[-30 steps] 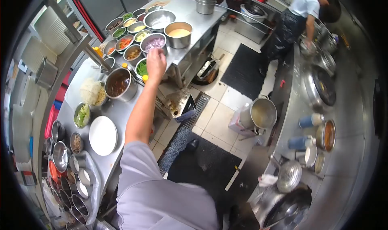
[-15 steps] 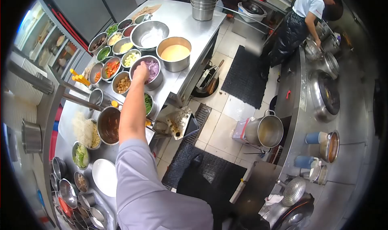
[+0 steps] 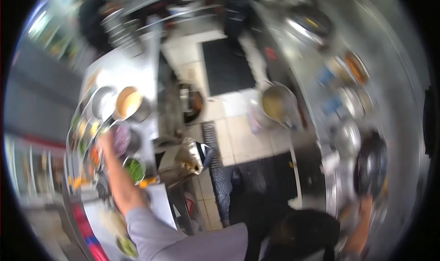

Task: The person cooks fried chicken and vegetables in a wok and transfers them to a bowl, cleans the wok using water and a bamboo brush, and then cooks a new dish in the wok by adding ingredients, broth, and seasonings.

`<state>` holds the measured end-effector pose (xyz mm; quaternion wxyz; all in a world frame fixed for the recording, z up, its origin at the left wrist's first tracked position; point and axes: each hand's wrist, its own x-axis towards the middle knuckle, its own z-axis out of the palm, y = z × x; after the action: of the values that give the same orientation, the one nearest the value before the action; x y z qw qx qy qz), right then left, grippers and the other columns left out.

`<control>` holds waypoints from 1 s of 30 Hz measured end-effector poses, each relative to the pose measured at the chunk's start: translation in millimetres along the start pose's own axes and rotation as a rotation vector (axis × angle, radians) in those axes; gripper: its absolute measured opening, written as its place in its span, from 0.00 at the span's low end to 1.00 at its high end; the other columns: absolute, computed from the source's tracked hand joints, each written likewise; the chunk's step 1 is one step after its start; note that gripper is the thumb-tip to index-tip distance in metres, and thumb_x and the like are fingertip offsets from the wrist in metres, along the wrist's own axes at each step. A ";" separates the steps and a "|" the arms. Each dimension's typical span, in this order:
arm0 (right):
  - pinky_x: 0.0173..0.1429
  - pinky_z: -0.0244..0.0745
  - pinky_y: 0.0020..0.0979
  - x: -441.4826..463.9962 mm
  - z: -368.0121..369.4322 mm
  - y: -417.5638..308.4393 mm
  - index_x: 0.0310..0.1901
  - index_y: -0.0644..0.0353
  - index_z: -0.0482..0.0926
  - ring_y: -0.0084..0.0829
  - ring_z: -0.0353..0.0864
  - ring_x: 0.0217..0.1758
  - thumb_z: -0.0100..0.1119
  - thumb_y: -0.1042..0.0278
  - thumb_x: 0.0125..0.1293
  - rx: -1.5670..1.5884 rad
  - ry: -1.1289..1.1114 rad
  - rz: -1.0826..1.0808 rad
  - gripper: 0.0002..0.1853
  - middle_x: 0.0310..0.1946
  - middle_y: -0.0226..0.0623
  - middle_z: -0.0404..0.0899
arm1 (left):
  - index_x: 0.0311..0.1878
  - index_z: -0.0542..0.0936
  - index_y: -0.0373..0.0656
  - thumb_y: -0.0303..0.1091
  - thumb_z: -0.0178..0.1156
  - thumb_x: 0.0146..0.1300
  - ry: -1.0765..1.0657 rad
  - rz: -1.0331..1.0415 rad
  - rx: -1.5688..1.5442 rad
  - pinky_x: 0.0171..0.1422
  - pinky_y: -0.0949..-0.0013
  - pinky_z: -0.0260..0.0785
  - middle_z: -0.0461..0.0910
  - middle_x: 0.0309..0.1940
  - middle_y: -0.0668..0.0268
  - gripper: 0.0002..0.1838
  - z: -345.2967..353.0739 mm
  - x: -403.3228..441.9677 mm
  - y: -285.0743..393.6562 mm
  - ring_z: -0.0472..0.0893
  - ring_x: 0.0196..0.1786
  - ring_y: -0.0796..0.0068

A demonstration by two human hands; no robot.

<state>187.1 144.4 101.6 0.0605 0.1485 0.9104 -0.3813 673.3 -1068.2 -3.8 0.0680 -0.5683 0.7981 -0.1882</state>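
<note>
The whole view is smeared by motion. My left hand (image 3: pixel 105 141) is over the bowls on the left counter, at the left edge of the bowl of chopped purple onion (image 3: pixel 121 139). Its fingers are too blurred to read, and anything in them cannot be made out. Near it are chopped red pieces (image 3: pixel 95 155), a bowl of cut greens (image 3: pixel 134 169) and a pot of pale yellow liquid (image 3: pixel 129 103). At the lower right, my right hand (image 3: pixel 366 204) is beside the near edge of a dark wok (image 3: pixel 372 167); its fingers are blurred too.
A large pot (image 3: pixel 277 103) stands beside the right counter. A dark-clothed person (image 3: pixel 94 20) is at the upper left, and another person's dark clothing (image 3: pixel 234 11) shows at the top. Black mats (image 3: pixel 227 66) lie on the floor. A strainer (image 3: pixel 347 138) sits near the wok.
The view has swung toward the right, shifting the counters left. My left hand has moved from inside the onion bowl to its left edge. My right hand has come into view.
</note>
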 end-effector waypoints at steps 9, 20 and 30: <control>0.25 0.75 0.36 -58.6 -7.5 89.1 0.84 0.50 0.58 0.28 0.79 0.22 0.57 0.70 0.74 -0.101 0.191 0.196 0.38 0.28 0.39 0.82 | 0.41 0.81 0.46 0.38 0.64 0.73 -0.398 0.271 -2.085 0.32 0.79 0.63 0.71 0.25 0.77 0.07 -239.5 -241.2 279.6 0.69 0.29 0.86; 0.55 0.80 0.36 -50.5 -39.8 184.1 0.83 0.51 0.62 0.32 0.85 0.49 0.55 0.77 0.71 0.148 0.176 0.116 0.38 0.49 0.43 0.88 | 0.34 0.86 0.36 0.43 0.65 0.65 -0.819 1.323 -1.670 0.43 0.59 0.78 0.87 0.32 0.59 0.17 -507.3 -836.3 820.7 0.88 0.36 0.63; 0.35 0.73 0.43 7.7 -129.3 277.9 0.84 0.50 0.61 0.35 0.76 0.30 0.54 0.75 0.74 -0.133 0.045 -0.212 0.37 0.40 0.45 0.83 | 0.58 0.84 0.42 0.40 0.73 0.58 -0.407 1.335 -1.248 0.61 0.49 0.79 0.81 0.59 0.37 0.25 -519.0 -870.3 842.3 0.84 0.60 0.38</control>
<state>268.1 423.0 2.7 0.0093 0.0557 0.9454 -0.3210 63.6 97.9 63.8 -0.0167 0.0519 0.8887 0.4553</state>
